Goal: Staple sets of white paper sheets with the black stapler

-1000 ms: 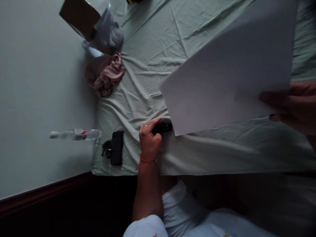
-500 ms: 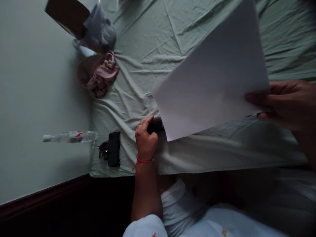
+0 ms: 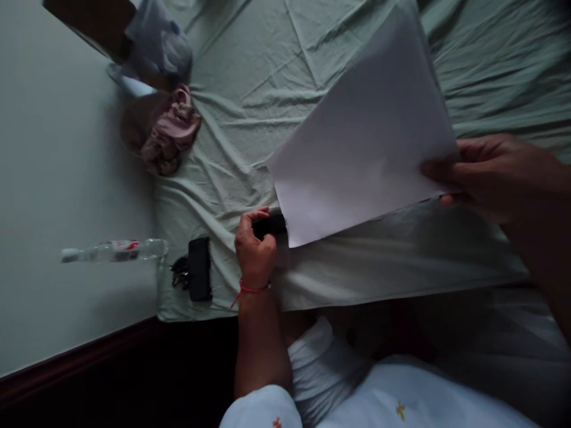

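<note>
My left hand (image 3: 253,249) is closed round a small black object (image 3: 270,226) that lies on the pale green bed sheet (image 3: 250,89); a red thread circles that wrist. My right hand (image 3: 486,175) pinches the right edge of a large white sheet of paper (image 3: 361,137) and holds it tilted above the bed. The paper's lower corner covers the far end of the black object.
A black phone with keys (image 3: 198,268) lies at the bed's near left corner. A clear water bottle (image 3: 113,251) lies beside it. A pink crumpled cloth (image 3: 167,134), a plastic bag (image 3: 156,44) and a brown box (image 3: 89,18) sit at the upper left.
The paper and my right hand have come leftwards and nearer, so the paper now covers more of the black object. My left hand has kept its grip and curled tighter.
</note>
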A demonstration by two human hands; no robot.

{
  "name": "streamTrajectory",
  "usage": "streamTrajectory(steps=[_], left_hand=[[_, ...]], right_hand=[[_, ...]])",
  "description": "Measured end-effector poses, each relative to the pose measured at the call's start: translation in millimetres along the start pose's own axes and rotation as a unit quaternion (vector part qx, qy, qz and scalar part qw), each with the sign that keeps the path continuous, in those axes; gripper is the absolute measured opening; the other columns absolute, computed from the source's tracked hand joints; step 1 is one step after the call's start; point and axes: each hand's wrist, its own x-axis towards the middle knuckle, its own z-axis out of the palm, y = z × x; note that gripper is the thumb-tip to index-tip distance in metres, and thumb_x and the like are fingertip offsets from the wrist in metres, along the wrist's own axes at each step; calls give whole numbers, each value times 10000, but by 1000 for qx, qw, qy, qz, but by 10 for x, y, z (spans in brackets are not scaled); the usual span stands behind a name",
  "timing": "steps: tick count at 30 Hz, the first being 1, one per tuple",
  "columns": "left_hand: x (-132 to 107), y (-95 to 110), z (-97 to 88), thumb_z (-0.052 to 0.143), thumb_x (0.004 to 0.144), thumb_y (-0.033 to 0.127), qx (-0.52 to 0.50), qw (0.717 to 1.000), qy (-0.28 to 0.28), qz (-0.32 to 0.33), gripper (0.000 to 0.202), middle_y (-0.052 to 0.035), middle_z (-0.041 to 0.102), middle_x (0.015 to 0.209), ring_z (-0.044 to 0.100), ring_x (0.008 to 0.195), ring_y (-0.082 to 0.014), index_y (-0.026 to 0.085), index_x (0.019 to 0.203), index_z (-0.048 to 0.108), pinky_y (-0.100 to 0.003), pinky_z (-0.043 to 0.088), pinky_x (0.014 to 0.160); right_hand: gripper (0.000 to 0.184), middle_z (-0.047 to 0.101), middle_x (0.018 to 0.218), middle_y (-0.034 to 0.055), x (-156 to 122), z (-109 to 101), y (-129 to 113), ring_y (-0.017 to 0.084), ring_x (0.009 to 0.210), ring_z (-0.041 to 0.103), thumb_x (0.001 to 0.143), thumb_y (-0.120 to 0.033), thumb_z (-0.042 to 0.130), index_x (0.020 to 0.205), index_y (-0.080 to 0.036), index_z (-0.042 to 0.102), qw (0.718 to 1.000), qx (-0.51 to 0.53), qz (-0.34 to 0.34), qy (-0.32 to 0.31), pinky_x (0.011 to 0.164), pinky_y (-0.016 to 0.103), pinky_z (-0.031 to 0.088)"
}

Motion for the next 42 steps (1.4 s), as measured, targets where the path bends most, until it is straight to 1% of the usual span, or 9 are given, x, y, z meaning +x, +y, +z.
streamTrajectory(steps=[4,7,10,14,19,23,29,35,42], left_hand=[[2,53,1,513,657,85,-83,996,25,-15,323,-57,780,1059,722,1089,-243,229,900,668,-425,547,1026],[13,87,20,503,821,174,-126,989,67,-23,199,-51,777,924,730,996,-226,219,818,697,-399,556,977],[32,77,55,560,958,345,-83,994,75,-21,248,-38,763,861,722,924,-206,218,795,699,-377,555,951],[56,18,84,652,936,402,-10,998,63,-9,209,-35,764,897,717,931,-199,227,852,729,-374,564,935],[56,10,77,624,947,362,2,999,50,-12,191,-45,751,887,714,951,-200,239,837,719,-378,582,937],[45,47,12,600,979,346,22,999,28,3,194,-67,756,988,704,1085,-221,245,848,702,-423,550,1049],[136,159,-194,489,1063,434,17,989,135,56,343,-98,764,1139,700,1174,-230,202,1001,733,-440,505,1120],[390,268,-152,327,1087,564,71,995,44,56,569,-147,737,1279,627,1328,-269,180,1142,745,-473,431,1204],[530,28,79,317,1052,646,177,979,-99,-26,622,-157,584,1554,413,1542,-353,235,1348,678,-684,112,1295]], right_hand=[[23,719,827,50,46,13,96,61,571,590,801,-155,753,800,-158,776,999,-2,-28,-15,402,134,443],[20,713,804,42,72,14,138,61,556,580,812,-166,751,804,-158,767,998,5,-47,-30,407,145,445],[38,719,809,37,95,1,158,61,551,579,818,-174,748,842,-161,775,998,-4,-53,-25,416,152,453],[82,731,843,36,127,-28,182,60,579,594,822,-222,770,881,-166,781,998,-31,-62,-12,441,146,463],[94,734,900,41,116,-35,162,67,632,604,834,-233,763,907,-174,768,997,-46,-58,-4,459,146,469],[53,710,887,16,77,-7,127,73,673,589,857,-260,734,879,-215,750,997,-63,-51,-11,501,153,510],[53,694,859,-1,83,65,112,82,679,583,851,-229,682,834,-226,731,997,-44,-47,-39,504,157,520],[45,656,759,14,72,96,75,59,569,541,831,-172,684,829,-167,729,997,-47,-49,-34,449,141,475],[59,654,770,10,55,122,84,72,605,535,824,-183,677,812,-176,735,995,-35,-77,-49,458,148,507]])
